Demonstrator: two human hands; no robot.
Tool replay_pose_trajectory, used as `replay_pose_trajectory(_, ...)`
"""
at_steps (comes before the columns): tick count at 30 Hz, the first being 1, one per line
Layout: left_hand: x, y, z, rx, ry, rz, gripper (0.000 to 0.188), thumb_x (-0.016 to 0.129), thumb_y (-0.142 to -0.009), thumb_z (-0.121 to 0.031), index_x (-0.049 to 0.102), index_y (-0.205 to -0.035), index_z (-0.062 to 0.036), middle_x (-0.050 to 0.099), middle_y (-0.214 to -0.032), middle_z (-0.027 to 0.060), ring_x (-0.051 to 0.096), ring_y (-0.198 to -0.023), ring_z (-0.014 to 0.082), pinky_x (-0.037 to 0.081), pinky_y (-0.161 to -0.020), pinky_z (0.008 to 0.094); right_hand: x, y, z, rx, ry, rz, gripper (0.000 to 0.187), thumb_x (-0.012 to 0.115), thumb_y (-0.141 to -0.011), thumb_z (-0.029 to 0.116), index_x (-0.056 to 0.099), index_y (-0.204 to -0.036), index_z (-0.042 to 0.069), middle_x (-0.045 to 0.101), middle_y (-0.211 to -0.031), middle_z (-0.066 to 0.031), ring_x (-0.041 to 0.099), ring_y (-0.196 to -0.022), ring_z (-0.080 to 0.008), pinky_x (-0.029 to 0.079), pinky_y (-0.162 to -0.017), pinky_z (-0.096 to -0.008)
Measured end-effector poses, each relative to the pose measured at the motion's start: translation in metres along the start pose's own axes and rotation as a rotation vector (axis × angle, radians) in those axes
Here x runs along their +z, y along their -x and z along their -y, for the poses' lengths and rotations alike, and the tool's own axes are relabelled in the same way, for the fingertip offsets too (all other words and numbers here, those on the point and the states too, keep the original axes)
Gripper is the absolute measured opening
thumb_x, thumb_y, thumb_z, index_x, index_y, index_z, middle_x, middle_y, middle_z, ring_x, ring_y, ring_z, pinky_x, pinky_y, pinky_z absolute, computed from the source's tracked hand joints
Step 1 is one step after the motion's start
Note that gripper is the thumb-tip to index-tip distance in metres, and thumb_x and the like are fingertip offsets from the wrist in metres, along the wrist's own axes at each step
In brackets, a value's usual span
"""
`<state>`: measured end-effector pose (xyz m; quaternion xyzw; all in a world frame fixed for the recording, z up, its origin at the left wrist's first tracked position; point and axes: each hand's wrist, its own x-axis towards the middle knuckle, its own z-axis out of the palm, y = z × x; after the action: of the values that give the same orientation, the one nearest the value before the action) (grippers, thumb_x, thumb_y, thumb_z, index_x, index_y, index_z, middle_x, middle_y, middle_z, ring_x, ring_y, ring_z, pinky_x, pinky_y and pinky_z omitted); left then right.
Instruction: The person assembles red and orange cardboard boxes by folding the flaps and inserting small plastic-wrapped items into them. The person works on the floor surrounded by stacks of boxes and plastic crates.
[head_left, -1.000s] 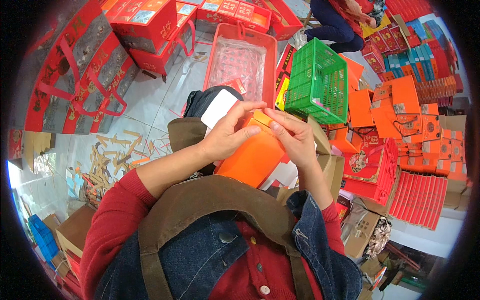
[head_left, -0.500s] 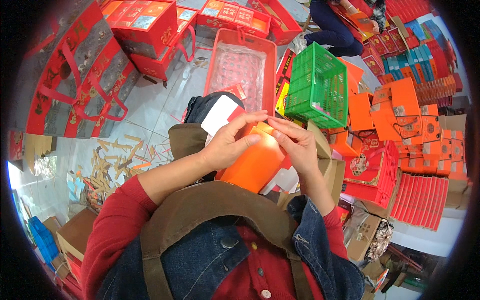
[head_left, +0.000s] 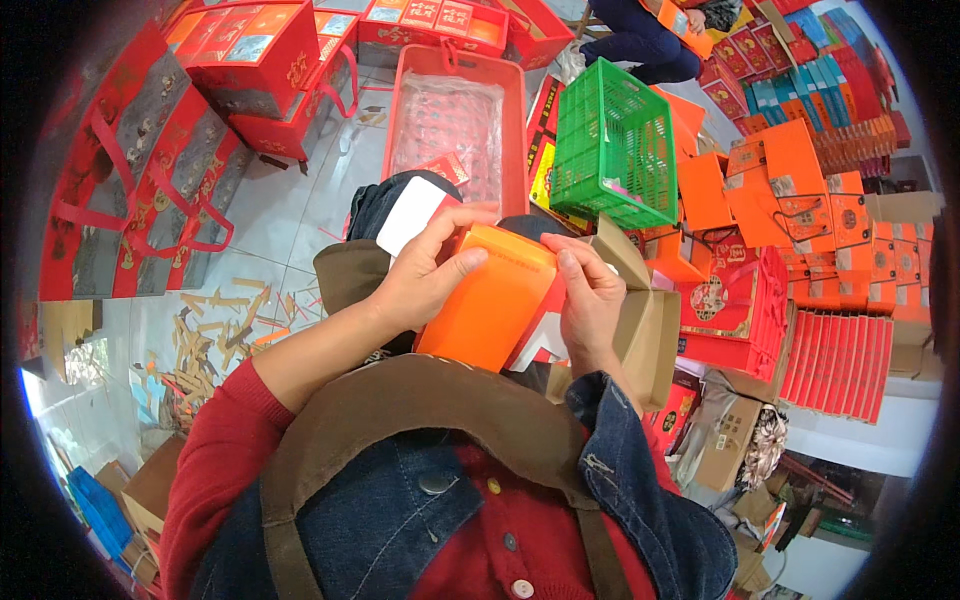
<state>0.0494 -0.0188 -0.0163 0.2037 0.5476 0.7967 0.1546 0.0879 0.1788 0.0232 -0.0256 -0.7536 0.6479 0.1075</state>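
Parting since earlier, left hand (head_left: 422, 275) grips orange box (head_left: 488, 305); right hand (head_left: 590, 298) bunches fingertips at its corner.

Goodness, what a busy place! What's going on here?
Someone is handling an orange box with bare hands. The left hand holds its left side, thumb on the front face, while the right hand is at its upper right corner; whether that grip is closed isn't clear. Beyond are a red tub and a green basket, with another person partly in view.
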Motion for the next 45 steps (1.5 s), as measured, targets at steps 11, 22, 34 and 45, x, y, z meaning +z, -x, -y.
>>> replay_pose_trajectory(11,0.002,0.004,0.007,0.030,0.114,-0.016,0.026,0.050,-0.092,-0.008,0.046,-0.117,-0.0041,0.047,-0.124,0.0088,0.046,-0.113,0.0151,0.038,-0.097,0.0292,0.007,0.013,-0.010,-0.085,0.094,0.012,0.015,0.056,-0.089,0.006,0.065,-0.097,-0.003,0.063,-0.107,-0.0118,0.057,-0.100,-0.0179,0.042,-0.090,-0.0308)
replay_pose_trajectory(22,0.005,0.007,0.018,0.041,-0.039,-0.077,0.016,0.051,-0.092,-0.010,0.049,-0.107,-0.0038,0.052,-0.113,0.0076,0.048,-0.106,0.0136,0.038,-0.094,0.0284,0.034,0.031,-0.038,0.017,-0.171,-0.019,0.040,0.032,-0.100,0.021,0.044,-0.129,-0.003,0.048,-0.131,-0.0144,0.049,-0.117,-0.0211,0.036,-0.102,-0.0351)
replay_pose_trajectory(34,-0.013,-0.040,-0.007,-0.354,0.355,-0.238,0.017,0.051,-0.095,-0.020,0.051,-0.100,-0.0048,0.056,-0.091,0.0031,0.055,-0.081,0.0114,0.048,-0.072,0.0266,-0.010,-0.038,0.003,-0.891,0.888,0.449,0.062,0.068,-0.069,0.008,0.049,-0.127,0.010,0.046,-0.135,-0.0087,0.037,-0.129,-0.0325,0.023,-0.108,-0.0504)
replay_pose_trajectory(45,-0.050,-0.029,0.011,0.173,-1.413,0.061,0.068,0.066,-0.075,-0.049,0.047,-0.123,-0.0044,0.051,-0.121,0.0140,0.044,-0.117,0.0317,0.031,-0.100,0.0488,-0.018,-0.039,0.002,0.181,-0.348,0.190,0.049,0.072,-0.074,0.013,0.052,-0.116,-0.002,0.060,-0.111,-0.0090,0.057,-0.101,-0.0164,0.043,-0.091,-0.0325)
